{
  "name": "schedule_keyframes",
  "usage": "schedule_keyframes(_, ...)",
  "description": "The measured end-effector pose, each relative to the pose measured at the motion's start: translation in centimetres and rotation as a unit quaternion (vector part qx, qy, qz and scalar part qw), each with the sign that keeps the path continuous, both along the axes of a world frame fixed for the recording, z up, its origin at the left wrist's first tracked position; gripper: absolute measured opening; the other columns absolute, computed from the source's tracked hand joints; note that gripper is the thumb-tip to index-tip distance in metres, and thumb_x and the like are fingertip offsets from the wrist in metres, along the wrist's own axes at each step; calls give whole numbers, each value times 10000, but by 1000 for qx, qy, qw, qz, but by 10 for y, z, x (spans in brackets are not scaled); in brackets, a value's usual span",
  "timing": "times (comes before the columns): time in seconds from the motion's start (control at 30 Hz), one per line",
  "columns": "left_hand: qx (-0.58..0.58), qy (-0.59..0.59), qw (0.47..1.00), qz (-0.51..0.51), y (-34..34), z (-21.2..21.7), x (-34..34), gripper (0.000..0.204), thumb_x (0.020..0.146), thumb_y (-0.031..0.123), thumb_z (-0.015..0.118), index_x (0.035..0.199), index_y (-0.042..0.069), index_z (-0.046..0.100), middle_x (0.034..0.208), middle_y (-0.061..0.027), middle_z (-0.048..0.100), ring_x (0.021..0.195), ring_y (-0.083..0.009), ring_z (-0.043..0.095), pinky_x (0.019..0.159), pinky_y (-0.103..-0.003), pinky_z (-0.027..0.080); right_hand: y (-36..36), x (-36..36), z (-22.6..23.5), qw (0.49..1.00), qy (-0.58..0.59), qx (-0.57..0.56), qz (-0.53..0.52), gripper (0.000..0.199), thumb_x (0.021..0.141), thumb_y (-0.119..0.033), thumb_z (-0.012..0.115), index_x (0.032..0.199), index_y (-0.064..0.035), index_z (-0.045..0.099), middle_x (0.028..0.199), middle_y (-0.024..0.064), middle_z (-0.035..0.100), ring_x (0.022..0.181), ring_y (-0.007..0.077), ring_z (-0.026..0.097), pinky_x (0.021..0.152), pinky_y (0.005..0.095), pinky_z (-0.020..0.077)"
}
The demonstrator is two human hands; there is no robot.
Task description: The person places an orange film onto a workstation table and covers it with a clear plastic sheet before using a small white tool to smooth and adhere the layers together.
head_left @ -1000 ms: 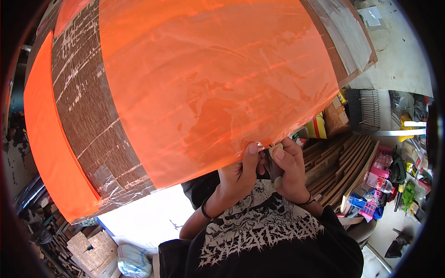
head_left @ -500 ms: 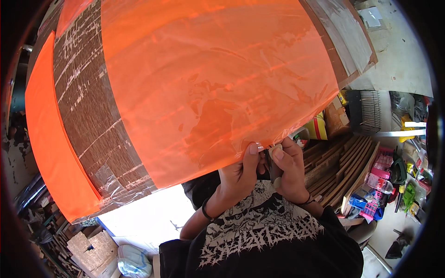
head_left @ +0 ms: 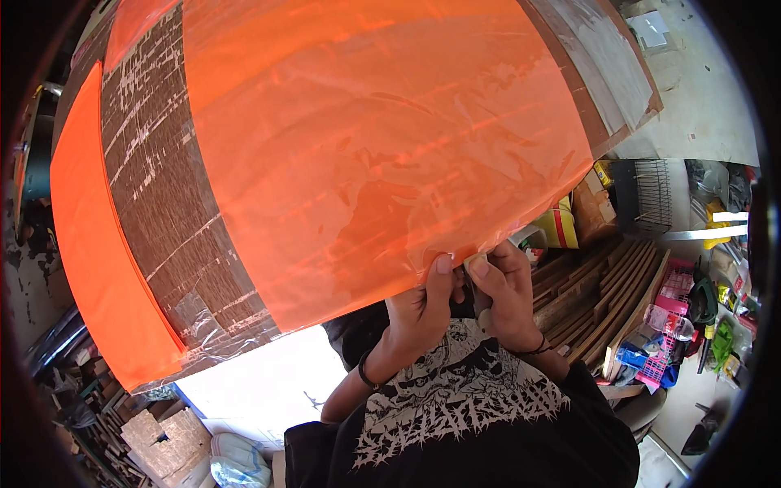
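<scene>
A wide orange sheet point(head_left: 285, 171) under glossy clear plastic film point(head_left: 455, 154) covers most of a scuffed brown board point(head_left: 154, 187). At the board's near edge, my left hand point(head_left: 427, 297) is closed, its thumb pressing the edge of the film and orange sheet. Right beside it, my right hand point(head_left: 508, 297) is closed round a slim greyish tool point(head_left: 483, 313) with a rounded lower end. The fingers hide most of the tool, and its kind cannot be made out. A narrower orange strip point(head_left: 114, 252) lies along the board's left side.
Long wooden strips point(head_left: 610, 297) are stacked to the right, near a pink basket point(head_left: 655, 346) of mixed items. A yellow bag point(head_left: 560, 226) and a black wire rack point(head_left: 651, 195) stand beyond. Wood offcuts point(head_left: 167, 439) and a white plastic bundle point(head_left: 237, 462) sit lower left.
The view has shifted slightly, so the board's left side appears a little further right. Both hands keep nearly the same place and grip at the near edge.
</scene>
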State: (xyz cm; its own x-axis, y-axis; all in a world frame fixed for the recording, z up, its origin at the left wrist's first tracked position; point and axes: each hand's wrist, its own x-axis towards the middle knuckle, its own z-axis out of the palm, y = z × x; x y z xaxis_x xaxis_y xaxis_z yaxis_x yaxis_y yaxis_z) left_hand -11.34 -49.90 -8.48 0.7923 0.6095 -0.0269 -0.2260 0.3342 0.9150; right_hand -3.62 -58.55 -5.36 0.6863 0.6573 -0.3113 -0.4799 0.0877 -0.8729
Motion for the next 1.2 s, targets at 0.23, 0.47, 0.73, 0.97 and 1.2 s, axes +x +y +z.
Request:
schedule_keyframes(0.23, 5, -1, 1000, 22, 5, 9, 3, 235, 1009, 109, 386, 872, -7, 537, 646, -2, 485, 532, -66, 439, 478, -208, 347, -9, 15, -3, 997, 41, 58, -22, 509, 890, -402, 608, 1160, 15, 497, 797, 93, 571, 641, 121, 547, 437, 233, 430)
schedule_keyframes(0.47, 11, 44, 999, 15, 2, 24, -25, 327, 1002, 104, 400, 691, 21, 460, 620, 11, 431, 526, -66, 374, 482, -225, 297, -55, 63, -1, 939, -129, -125, -293, 433, 936, -449, 521, 1164, -82, 493, 792, -17, 571, 470, 3, 418, 347, 159, 270)
schedule_keyframes(0.73, -142, 170, 975, 33, 30, 70, -60, 324, 1027, 279, 365, 892, 9, 481, 599, -35, 454, 485, -138, 488, 417, -268, 368, -51, 116, 37, 941, -240, -146, -189, 274, 869, -95, 650, 1107, -47, 521, 759, -48, 543, 562, 5, 443, 460, 156, 308)
schedule_keyframes(0.97, 288, 365, 868, 176, 54, 76, -60, 302, 1003, 236, 444, 1187, -3, 452, 912, -96, 581, 749, -200, 610, 583, -290, 500, -57, 105, 51, 980, -174, -85, 43, 302, 793, -21, 705, 1038, -57, 534, 789, -54, 524, 734, 35, 527, 634, 173, 415)
schedule_keyframes(1.2, -79, -14, 931, 357, 94, 91, -57, 466, 980, 305, 417, 1306, -28, 429, 1285, -116, 507, 1176, -223, 502, 982, -369, 392, -6, 155, 107, 939, -321, -124, 20, 221, 810, -105, 722, 948, -56, 557, 732, 1, 591, 598, 64, 545, 531, 212, 427)
